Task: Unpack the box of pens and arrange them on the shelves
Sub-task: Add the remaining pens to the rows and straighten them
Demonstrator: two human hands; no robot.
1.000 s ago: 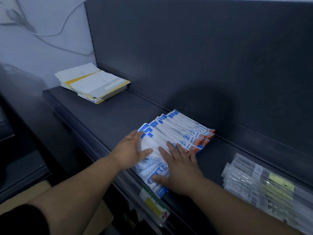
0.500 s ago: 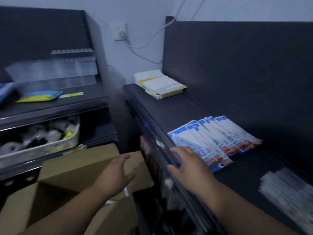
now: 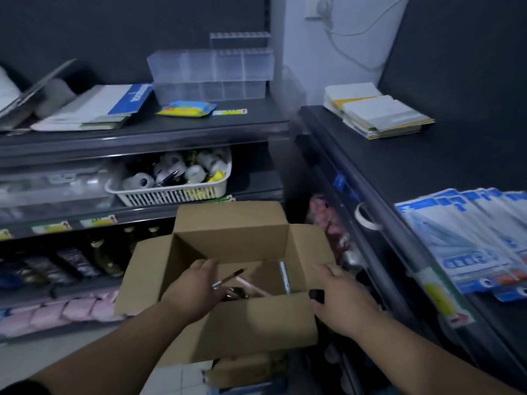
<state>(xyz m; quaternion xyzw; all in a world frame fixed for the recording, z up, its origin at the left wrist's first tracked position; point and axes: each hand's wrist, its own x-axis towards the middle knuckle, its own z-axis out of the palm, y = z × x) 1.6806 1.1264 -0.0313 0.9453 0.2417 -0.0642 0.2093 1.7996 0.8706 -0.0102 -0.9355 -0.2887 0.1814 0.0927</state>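
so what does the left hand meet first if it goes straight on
Most likely the black pen in the cardboard box, right ahead of the left hand; depth is unclear, so it may already touch.

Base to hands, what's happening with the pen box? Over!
Left hand inside open box, by a dark pen; grip unclear. Right hand resting on box's right flap. Blue packs lying on shelf. Nothing blocking.

One head-worn view looks forward and down, close over the open box [image 3: 233, 280] between shelves.
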